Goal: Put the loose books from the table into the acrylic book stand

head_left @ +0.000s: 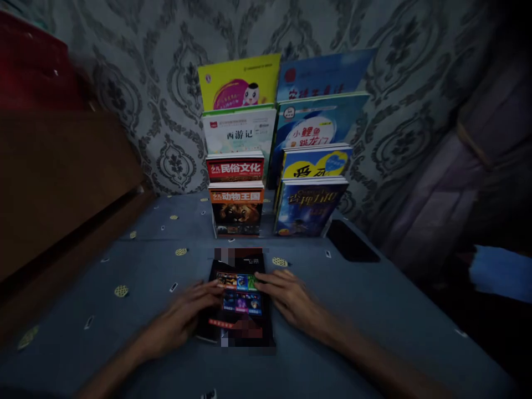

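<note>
A dark-covered book (243, 327) lies on the blue patterned cloth in front of me, with rows of small colourful pictures on its face. My left hand (193, 305) rests along its left side, fingers stretched out and their tips on the cover. From the other side, my right hand (288, 293) reaches over the right edge, its fingers laid out flat and touching the pictures. Neither hand is closed around the book. Beyond it stand two rows of upright books, among them an orange-titled lion book (236, 213) and a blue book (310, 208).
A flat black object (353, 241) lies right of the standing books. Brown furniture (62, 183) with something red (33, 66) on top borders the left. Patterned wallpaper (174, 111) rises behind, and a pale curtain (449, 183) hangs at the right.
</note>
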### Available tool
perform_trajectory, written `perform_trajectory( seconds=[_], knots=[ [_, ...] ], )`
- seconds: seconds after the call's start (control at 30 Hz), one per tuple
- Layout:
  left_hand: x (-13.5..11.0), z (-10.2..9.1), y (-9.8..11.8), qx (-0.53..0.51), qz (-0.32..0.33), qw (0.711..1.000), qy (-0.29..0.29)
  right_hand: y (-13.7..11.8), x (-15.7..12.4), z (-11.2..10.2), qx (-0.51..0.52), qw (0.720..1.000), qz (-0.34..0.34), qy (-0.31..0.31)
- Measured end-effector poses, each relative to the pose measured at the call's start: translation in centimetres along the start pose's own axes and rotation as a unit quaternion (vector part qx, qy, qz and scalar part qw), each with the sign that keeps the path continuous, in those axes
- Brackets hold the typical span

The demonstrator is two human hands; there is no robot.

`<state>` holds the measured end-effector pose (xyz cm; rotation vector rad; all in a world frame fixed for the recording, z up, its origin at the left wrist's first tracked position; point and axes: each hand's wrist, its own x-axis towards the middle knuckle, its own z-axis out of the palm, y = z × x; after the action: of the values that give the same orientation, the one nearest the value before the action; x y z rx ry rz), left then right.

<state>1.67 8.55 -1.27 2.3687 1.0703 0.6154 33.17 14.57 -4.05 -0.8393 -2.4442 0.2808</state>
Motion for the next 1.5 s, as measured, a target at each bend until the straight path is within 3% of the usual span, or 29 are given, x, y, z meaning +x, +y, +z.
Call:
perform_trajectory(
  seconds=[0.07,0.2,0.37,0.5,0.67,0.87,1.17,1.37,1.5],
  knots=[
    [-0.6,0.6,-0.2,0.043,0.018,0.999,-0.023,-0.3,0.0,-0.3,-0.021,0.999,-0.002,-0.042],
    [0.3,-0.4,-0.4,0.082,0.026,0.995,-0.048,-1.3,1.0,-1.0,-0.019,0.999,0.002,-0.046],
    [3.6,-0.2,-2.9,0.132,-0.043,0.990,0.021,-2.7,1.6,-0.6,-0.011,0.999,0.004,-0.041],
    [6.0,0.3,-4.2,0.148,-0.052,0.987,0.041,-2.7,1.2,0.1,-0.034,0.999,0.013,-0.004],
    [7.5,0.4,-3.8,0.186,-0.050,0.980,0.050,-2.2,0.7,0.9,-0.072,0.995,0.063,0.013],
    [10.1,1.5,-3.4,0.197,0.004,0.980,0.024,-2.0,0.5,1.2,-0.052,0.996,0.074,0.012],
    [14.9,3.6,-0.5,0.204,0.034,0.978,-0.037,-2.5,0.6,0.5,-0.049,0.994,0.093,-0.016],
    [15.2,4.6,-0.8,0.188,0.036,0.981,-0.005,-1.9,0.7,0.4,-0.040,0.996,0.081,0.006],
    [14.7,5.1,-1.3,0.163,0.034,0.986,0.027,-0.4,1.8,-0.1,-0.055,0.992,0.115,-0.003]
  ],
)
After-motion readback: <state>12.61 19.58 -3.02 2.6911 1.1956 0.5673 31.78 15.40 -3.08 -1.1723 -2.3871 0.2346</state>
